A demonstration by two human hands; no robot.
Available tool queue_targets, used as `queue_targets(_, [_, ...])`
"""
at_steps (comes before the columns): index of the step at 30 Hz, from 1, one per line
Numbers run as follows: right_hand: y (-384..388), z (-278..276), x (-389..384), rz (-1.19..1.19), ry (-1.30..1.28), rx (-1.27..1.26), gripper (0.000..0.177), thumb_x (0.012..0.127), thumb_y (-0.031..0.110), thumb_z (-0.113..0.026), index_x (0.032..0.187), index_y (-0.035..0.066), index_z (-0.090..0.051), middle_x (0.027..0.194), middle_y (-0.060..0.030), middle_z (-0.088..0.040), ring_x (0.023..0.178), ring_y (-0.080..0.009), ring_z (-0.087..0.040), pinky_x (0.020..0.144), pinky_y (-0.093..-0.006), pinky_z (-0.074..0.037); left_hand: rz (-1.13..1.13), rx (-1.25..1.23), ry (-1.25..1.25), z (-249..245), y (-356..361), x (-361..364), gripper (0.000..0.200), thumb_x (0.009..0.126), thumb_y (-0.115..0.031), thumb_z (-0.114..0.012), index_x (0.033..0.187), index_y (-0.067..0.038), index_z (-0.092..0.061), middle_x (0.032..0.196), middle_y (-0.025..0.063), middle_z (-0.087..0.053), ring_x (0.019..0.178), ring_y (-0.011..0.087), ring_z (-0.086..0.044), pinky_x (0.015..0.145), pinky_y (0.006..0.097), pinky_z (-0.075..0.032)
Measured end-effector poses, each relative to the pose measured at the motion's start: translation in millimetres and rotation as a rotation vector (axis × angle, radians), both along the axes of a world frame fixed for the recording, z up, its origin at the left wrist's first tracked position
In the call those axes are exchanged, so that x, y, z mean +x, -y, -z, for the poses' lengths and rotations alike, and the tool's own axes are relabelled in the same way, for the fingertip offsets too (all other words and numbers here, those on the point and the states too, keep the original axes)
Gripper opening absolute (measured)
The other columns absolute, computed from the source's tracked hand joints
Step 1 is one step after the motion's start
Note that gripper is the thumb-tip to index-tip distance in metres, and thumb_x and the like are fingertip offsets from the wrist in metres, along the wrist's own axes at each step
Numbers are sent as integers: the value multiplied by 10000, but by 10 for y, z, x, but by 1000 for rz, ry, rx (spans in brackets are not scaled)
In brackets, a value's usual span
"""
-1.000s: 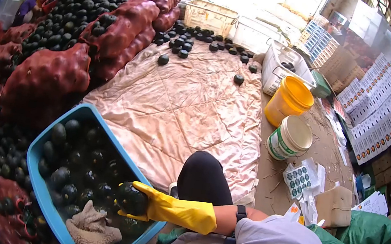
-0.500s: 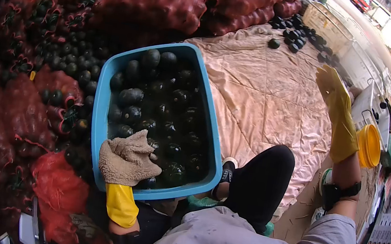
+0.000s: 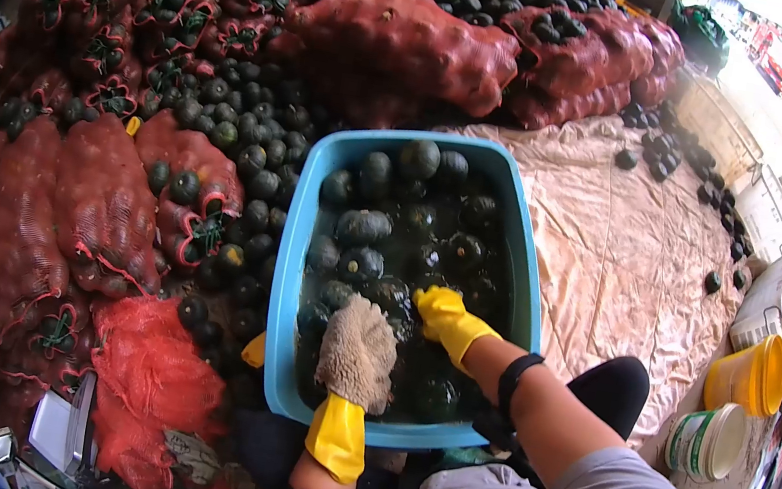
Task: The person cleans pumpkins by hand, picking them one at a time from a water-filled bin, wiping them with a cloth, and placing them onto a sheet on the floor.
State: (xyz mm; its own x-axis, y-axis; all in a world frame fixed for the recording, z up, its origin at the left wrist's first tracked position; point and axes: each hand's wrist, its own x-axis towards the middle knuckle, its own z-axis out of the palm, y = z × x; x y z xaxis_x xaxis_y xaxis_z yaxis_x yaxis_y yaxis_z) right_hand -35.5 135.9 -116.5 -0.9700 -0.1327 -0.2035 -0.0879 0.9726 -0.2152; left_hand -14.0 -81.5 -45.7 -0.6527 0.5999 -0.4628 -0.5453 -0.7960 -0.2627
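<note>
Several dark green squash [image 3: 364,227] lie in dark water inside a blue tub [image 3: 530,296]. My right hand [image 3: 450,324], in a yellow rubber glove, is down in the tub with its fingers curled against a squash [image 3: 392,293]. Part of that grip is hidden from above. A beige fleecy cloth mitt [image 3: 358,351] covers my left hand over its yellow glove [image 3: 338,437]. It rests over the near left part of the tub, beside the squash, and its fingers are hidden under the cloth.
Red mesh sacks [image 3: 396,43] of squash are stacked behind and to the left. Loose squash [image 3: 252,158] lie beside the tub. A tan sheet [image 3: 625,234] covers the floor at right, with a yellow bucket [image 3: 746,374] and a white bucket [image 3: 710,441] near it.
My right hand has come from the far right, where it was raised and open, down into the tub. My left hand stays over the near left of the tub. The camera view has shifted.
</note>
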Motion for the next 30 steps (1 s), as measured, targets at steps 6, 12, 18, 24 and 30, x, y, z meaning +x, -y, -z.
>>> queue_targets(6, [37,-551,7,-112,218,-172,601,830,390,-837,1345,124,-679,1308,-230,-700,1196,-447,-667,1018,-484,-546,165,-572,-375,-549,13,-8,193,1023,-345,-551,907,-197,-591,872,14,-613,871,185,-632,723,365,-526])
queue_targets(12, [-402,-1065,469,607,320,-1577,737,870,467,-844,1445,79,-595,1281,-163,-713,1211,-307,-689,1026,-426,-556,152,-764,-116,-642,-24,103,306,940,-413,-646,1093,-159,-723,1101,53,-695,1102,235,-641,954,414,-478])
queue_targets(18, [-80,-1263,965,777,259,-2239,460,1044,404,-679,1430,162,-614,1320,-87,-685,1171,-244,-700,972,-469,-583,-576,996,1414,-1264,-116,216,365,657,-418,-859,898,-156,-779,1007,73,-698,1047,271,-615,960,427,-474])
queue_targets(24, [736,-1403,1455,105,-695,-891,524,931,131,-791,1419,61,-614,1473,-156,-598,1413,-272,-533,1190,-454,-409,-94,2123,2236,-1329,-319,444,275,727,-353,-749,868,-126,-682,856,93,-638,895,316,-649,805,463,-505])
queue_targets(30, [640,-1095,1254,418,-549,-1119,576,886,221,-854,1392,64,-628,1360,-155,-647,1330,-321,-588,1159,-431,-434,-85,2218,2468,-862,-309,406,279,976,-289,-596,1123,-59,-654,1036,100,-690,1038,265,-682,939,407,-553])
